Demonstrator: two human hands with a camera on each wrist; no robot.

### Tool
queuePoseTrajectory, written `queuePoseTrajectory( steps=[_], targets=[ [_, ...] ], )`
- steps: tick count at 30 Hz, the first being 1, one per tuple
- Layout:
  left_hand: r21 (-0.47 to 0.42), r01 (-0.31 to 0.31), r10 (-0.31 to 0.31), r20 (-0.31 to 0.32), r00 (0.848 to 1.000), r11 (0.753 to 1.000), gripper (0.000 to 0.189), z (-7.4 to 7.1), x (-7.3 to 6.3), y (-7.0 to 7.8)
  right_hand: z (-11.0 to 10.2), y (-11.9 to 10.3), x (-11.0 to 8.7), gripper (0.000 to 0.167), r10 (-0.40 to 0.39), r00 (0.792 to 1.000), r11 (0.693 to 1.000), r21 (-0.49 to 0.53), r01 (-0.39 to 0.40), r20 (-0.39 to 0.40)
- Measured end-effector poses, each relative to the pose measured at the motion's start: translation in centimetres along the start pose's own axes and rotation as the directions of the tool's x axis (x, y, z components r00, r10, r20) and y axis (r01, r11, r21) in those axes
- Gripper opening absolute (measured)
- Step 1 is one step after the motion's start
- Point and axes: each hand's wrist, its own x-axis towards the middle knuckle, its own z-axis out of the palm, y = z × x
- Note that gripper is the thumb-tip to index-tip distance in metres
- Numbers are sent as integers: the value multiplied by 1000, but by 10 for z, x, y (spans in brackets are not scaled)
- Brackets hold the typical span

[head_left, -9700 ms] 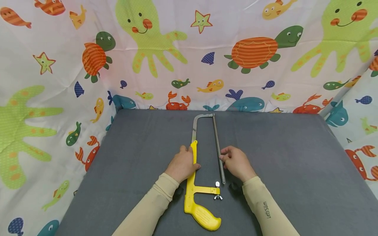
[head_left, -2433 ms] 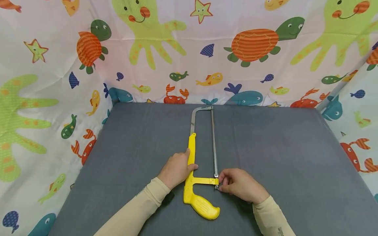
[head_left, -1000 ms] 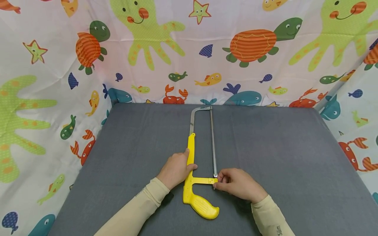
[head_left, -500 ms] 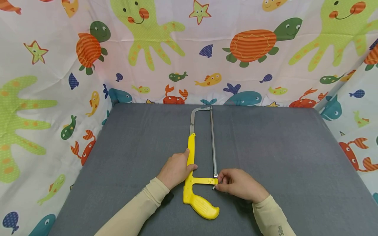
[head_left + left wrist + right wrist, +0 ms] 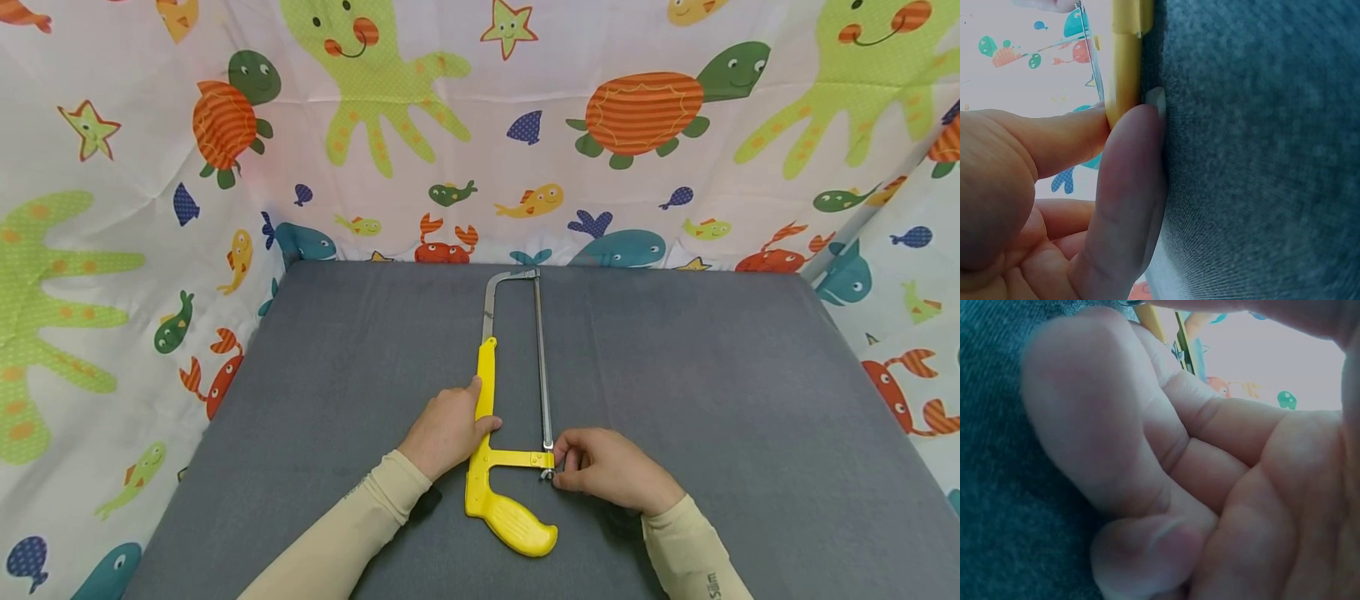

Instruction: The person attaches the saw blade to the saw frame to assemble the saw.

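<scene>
A hacksaw [image 5: 487,367] with a yellow body and silver front frame lies flat in the middle, its yellow handle [image 5: 519,527] toward me. My left hand [image 5: 448,429] holds the yellow bar; in the left wrist view, thumb and finger pinch that bar [image 5: 1126,62]. The metal blade [image 5: 542,367] runs along the right side, from the frame's far tip to the bolt at the yellow cross arm [image 5: 517,459]. Below this arm sits a small silver wing nut [image 5: 547,475]. My right hand [image 5: 615,471], fingers curled, pinches it at its right edge. In the right wrist view the fingers hide the nut.
The saw lies on a grey cloth-covered table [image 5: 712,375]. Behind it and along both sides hangs a white curtain [image 5: 450,125] printed with sea animals.
Earlier the right hand held the blade, loose at its near end; now the blade meets the bolt. Lately its thumb and fingers shift slightly at the wing nut, which turns. The left hand stays put.
</scene>
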Motion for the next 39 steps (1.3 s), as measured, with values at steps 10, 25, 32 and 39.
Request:
queuePoseTrajectory(
  steps=[10,25,32,39],
  targets=[
    [-1,9,-9,4,1000,1000,78,0,1,0,1,-1,0,23,0,1000,1000,-19,0,-19],
    [0,6,-6,4,1000,1000,76,0,-1,1,3,-2,1,34,49,998,999,-21,-50,-26],
    [4,17,-17,13,1000,1000,77,0,0,2,6,-6,2,41,97,992,993,-64,-102,-77],
    [5,20,-20,14,1000,1000,78,0,0,2,9,-9,1,42,114,986,990,-63,-123,-121]
  ],
)
